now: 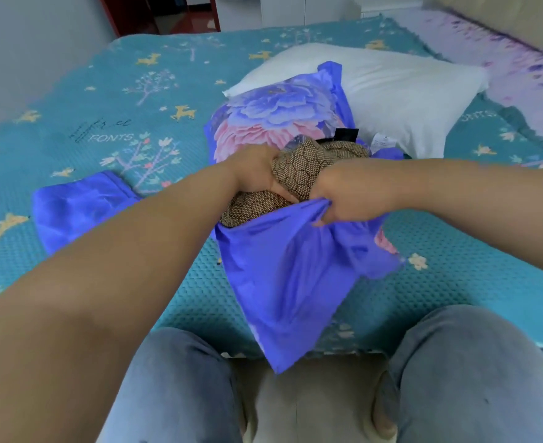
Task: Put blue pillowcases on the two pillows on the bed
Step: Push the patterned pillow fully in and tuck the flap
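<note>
The first pillow (299, 174), a tan one with a honeycomb pattern, is being worked into the blue pillowcase (273, 113) at the middle of the bed (110, 100). The far part of the pillow is already covered by the flowered cloth, while the near end is being left exposed at the opening. The pillow is being pressed by the left hand (257, 174), apparently to push it deeper; whether its fingers are curled round anything cannot be told. The pillowcase's open edge is being pinched tightly by the right hand (331, 196), so that the mouth is kept wide and the loose flap is kept off the pillow. The second pillow (391, 87), white and bare, is lying just behind. A second pillowcase (75, 209) is lying bunched to the left, within reach for that pillow.
</note>
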The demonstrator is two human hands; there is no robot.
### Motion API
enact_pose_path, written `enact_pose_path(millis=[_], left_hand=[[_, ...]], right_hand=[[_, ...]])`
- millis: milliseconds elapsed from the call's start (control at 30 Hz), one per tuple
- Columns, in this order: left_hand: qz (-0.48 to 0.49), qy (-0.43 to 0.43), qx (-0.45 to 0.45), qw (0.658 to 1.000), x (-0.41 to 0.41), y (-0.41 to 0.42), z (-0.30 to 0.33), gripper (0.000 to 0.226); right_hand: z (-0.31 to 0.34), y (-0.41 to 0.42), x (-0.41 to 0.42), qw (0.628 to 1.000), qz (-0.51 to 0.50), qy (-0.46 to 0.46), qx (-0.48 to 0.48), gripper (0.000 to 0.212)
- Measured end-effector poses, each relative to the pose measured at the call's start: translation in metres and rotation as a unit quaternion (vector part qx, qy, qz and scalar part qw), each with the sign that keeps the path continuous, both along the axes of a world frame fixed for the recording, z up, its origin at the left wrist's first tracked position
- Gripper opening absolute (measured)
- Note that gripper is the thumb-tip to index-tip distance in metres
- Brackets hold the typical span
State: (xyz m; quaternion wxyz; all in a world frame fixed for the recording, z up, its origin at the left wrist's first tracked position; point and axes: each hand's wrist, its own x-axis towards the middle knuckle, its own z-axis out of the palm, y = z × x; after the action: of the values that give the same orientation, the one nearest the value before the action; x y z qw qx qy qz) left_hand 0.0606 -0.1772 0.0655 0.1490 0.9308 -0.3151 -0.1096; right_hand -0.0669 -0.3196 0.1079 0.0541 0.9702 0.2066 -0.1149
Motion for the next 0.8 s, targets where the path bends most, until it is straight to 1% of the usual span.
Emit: enact_pose_path(millis=[67,100,133,200,267,334,367,400,467,500,534,567,601,634,667,701,734,767,801], left_hand=[[0.005,-0.006,0.016,1.0,0.0,-0.001,-0.005,0.044],[0.017,0.009,0.011,1.0,-0.002,-0.003,-0.003,0.029],[0.036,0.044,-0.006,0.998,-0.004,-0.009,-0.005,0.024],[0.075,0.112,-0.034,0.99,-0.014,-0.02,0.002,0.032],[0.058,0.173,-0.061,0.981,-0.021,-0.022,0.005,0.041],[0.02,0.199,-0.082,0.976,-0.025,-0.014,0.007,0.042],[-0.008,0.197,-0.08,0.977,-0.027,-0.003,0.004,0.04],[-0.031,0.216,-0.086,0.972,-0.024,0.006,-0.003,0.034],[-0.052,0.285,-0.133,0.948,-0.02,0.017,-0.013,0.023],[-0.037,0.316,-0.176,0.931,-0.021,0.021,-0.015,0.017],[-0.008,0.363,-0.233,0.902,-0.024,0.022,-0.015,0.01],[0.019,0.407,-0.282,0.869,-0.026,0.025,-0.015,0.019],[0.025,0.449,-0.314,0.836,-0.031,0.028,-0.014,0.035],[0.011,0.437,-0.299,0.848,-0.038,0.028,-0.012,0.047],[-0.015,0.378,-0.247,0.892,-0.047,0.029,-0.006,0.047],[-0.05,0.289,-0.168,0.941,-0.054,0.028,0.0,0.04],[-0.08,0.196,-0.097,0.973,-0.061,0.025,0.005,0.035],[-0.1,0.115,-0.045,0.987,-0.064,0.022,0.01,0.035],[-0.107,0.08,-0.018,0.991,-0.067,0.019,0.015,0.035]], right_hand=[[-0.002,-0.003,0.002,0.99,-0.003,-0.127,0.066,0.022],[-0.002,-0.004,0.004,0.98,0.003,-0.189,0.07,0.022],[-0.005,-0.008,0.005,0.968,0.004,-0.241,0.076,0.024],[-0.009,-0.014,0.01,0.946,-0.015,-0.309,0.099,0.023],[-0.013,-0.017,0.015,0.931,-0.054,-0.335,0.134,0.022],[-0.018,-0.015,0.018,0.926,-0.114,-0.315,0.172,0.021],[-0.021,-0.014,0.021,0.927,-0.129,-0.3,0.184,0.019],[-0.024,-0.012,0.024,0.93,-0.134,-0.282,0.195,0.017],[-0.028,-0.014,0.033,0.94,-0.142,-0.224,0.216,0.015],[-0.031,-0.017,0.038,0.945,-0.15,-0.186,0.222,0.015],[-0.032,-0.021,0.04,0.949,-0.161,-0.153,0.223,0.015],[-0.035,-0.024,0.04,0.951,-0.171,-0.127,0.223,0.016],[-0.038,-0.027,0.038,0.952,-0.174,-0.116,0.223,0.016],[-0.039,-0.027,0.033,0.953,-0.173,-0.122,0.218,0.018],[-0.041,-0.026,0.028,0.954,-0.168,-0.143,0.201,0.02],[-0.043,-0.024,0.023,0.956,-0.164,-0.176,0.17,0.022],[-0.046,-0.022,0.017,0.956,-0.156,-0.21,0.133,0.023],[-0.048,-0.021,0.011,0.955,-0.145,-0.236,0.103,0.025],[-0.049,-0.02,0.006,0.955,-0.136,-0.251,0.083,0.031]])
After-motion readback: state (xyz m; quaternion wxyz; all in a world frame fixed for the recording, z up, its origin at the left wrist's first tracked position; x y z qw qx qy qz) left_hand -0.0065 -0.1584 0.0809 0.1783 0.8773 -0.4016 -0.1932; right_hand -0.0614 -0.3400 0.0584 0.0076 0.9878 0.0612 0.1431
